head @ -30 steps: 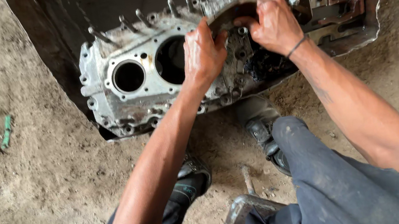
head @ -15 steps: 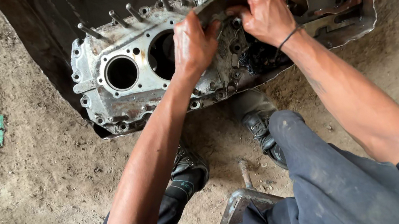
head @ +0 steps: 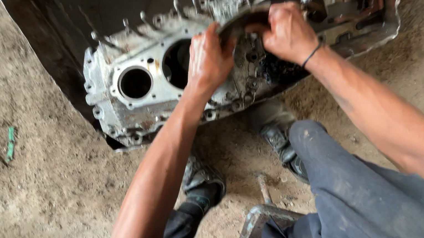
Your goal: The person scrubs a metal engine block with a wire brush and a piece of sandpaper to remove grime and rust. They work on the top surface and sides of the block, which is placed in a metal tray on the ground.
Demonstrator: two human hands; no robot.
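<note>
Plate: the curved dark metal plate [head: 242,20] sits on top of the grey engine casing [head: 161,81], between my two hands.
Room: casing rests on a dark sheet [head: 95,13]; bare dirt floor [head: 36,179] lies open to my left.
Left hand [head: 208,58]: fingers curled tight over the plate's left edge.
Right hand [head: 288,32]: fingers clamped on its right end.

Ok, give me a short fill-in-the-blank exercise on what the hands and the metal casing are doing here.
1. Both hands grip a curved dark metal piece above the grey ____ casing.
2. The casing's face shows ____ large round holes.
3. The black band sits on the wrist of the ____ hand.
4. A small green object lies on the dirt to the ____ of the casing; the left hand is nearer it.

Missing words: metal; two; right; left
</note>
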